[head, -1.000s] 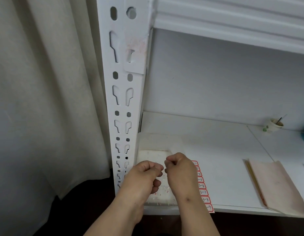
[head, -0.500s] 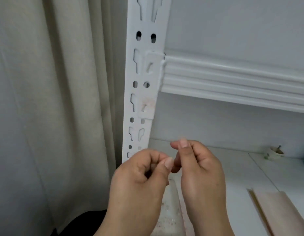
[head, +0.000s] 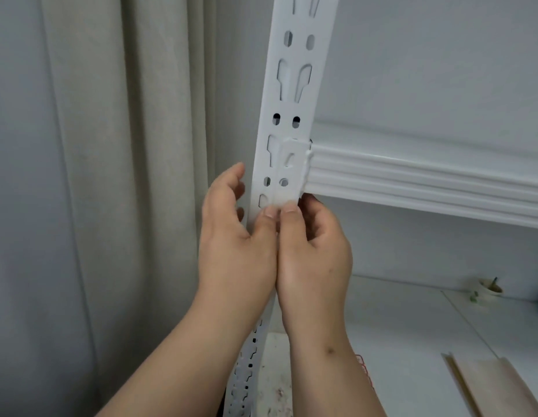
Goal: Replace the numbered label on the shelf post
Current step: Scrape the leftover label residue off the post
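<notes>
Two thumbs side by side, pressing a pale label (head: 284, 199) flat on the white shelf post (head: 287, 121), just under the bracket (head: 293, 164). Left hand (head: 236, 245) half open, fingers round the post edge; right hand (head: 314, 254) loosely curled, grasping nothing. Beige curtain (head: 111, 176) left; white shelf board (head: 412, 341) below.

- Single head cam, wide-angle, no 2nd view to overlap w/.
- Faces fwd, about level, straight at shelf post (head: 287, 121) (close up, edges bow).
- Curtain (head: 111, 176) fills frame left; shelf beam (head: 427, 182) runs right.
</notes>
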Available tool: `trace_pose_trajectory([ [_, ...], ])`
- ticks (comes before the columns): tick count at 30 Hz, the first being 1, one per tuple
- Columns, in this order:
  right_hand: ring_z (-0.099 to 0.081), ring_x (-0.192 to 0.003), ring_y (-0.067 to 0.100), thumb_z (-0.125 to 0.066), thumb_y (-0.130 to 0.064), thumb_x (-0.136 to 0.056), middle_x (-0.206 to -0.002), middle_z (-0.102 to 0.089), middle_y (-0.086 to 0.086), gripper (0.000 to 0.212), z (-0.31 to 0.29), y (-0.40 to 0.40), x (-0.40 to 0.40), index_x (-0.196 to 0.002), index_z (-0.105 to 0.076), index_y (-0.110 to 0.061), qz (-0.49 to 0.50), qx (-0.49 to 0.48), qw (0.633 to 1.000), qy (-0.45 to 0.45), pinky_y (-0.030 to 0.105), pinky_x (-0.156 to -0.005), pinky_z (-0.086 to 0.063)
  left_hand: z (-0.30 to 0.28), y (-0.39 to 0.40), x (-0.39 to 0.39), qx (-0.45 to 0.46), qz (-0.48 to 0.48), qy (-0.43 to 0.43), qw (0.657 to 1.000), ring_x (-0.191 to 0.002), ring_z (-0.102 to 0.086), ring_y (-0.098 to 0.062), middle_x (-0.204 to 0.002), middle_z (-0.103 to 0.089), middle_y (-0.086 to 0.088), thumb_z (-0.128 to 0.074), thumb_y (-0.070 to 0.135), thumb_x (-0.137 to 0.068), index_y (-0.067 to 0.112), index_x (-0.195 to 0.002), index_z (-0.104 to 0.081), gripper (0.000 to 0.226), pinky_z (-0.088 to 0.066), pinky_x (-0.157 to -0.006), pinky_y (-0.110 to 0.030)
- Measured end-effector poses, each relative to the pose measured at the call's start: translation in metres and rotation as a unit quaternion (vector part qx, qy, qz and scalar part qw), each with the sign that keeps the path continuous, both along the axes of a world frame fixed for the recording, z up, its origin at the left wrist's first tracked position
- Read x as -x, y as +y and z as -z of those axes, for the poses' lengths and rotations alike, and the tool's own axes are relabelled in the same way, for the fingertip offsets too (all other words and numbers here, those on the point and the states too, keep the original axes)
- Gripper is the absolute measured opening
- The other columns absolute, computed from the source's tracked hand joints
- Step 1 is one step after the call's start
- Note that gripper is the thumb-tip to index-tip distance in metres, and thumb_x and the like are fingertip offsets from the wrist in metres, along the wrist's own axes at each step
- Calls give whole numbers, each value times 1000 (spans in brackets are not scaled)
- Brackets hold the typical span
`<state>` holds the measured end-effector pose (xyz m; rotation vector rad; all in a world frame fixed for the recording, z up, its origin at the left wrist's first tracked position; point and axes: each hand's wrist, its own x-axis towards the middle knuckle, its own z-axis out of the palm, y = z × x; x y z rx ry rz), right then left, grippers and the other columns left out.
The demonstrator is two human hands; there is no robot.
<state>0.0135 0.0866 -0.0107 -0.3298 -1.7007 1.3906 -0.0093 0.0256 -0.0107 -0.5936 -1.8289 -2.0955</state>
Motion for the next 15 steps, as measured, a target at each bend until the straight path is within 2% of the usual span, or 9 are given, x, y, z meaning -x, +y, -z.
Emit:
trace_pose_trajectory([
  [3,-69,-87,4,-50,-39,-92,-91,-75,-11,25,-2,0,3,-102,-70,-27,-16,-1,999,-34,36,-83,-56,-1,0,4,-3,53,-22,998,-115,-61,-2,-128,-62,16,-57,18,-95,37,-142,-39,53,-50,-99,-34],
  [8,-67,-68,2,-50,-41,-94,-75,-74,-7,30,-8,2,4,-89,-72,-22,-24,13,998,-49,25,-65,-54,-6,1,6,11,73,-26,997,-99,-69,-1,-109,-71,19,-52,20,-99,41,-131,-51,38,-55,-91,-34],
  [12,-64,-63,0,-51,-34,-93,-72,-72,-10,24,-6,3,2,-91,-73,-25,-34,6,998,-47,17,-58,-47,-6,2,6,18,66,-16,998,-98,-68,0,-107,-71,19,-52,18,-99,39,-125,-57,34,-55,-90,-32],
  [15,-66,-69,-1,-51,-30,-95,-77,-74,-13,22,0,1,1,-94,-73,-29,-34,-15,999,-38,15,-62,-50,-2,2,10,29,63,-16,997,-105,-66,-6,-113,-70,12,-52,21,-98,42,-125,-58,34,-54,-93,-35],
])
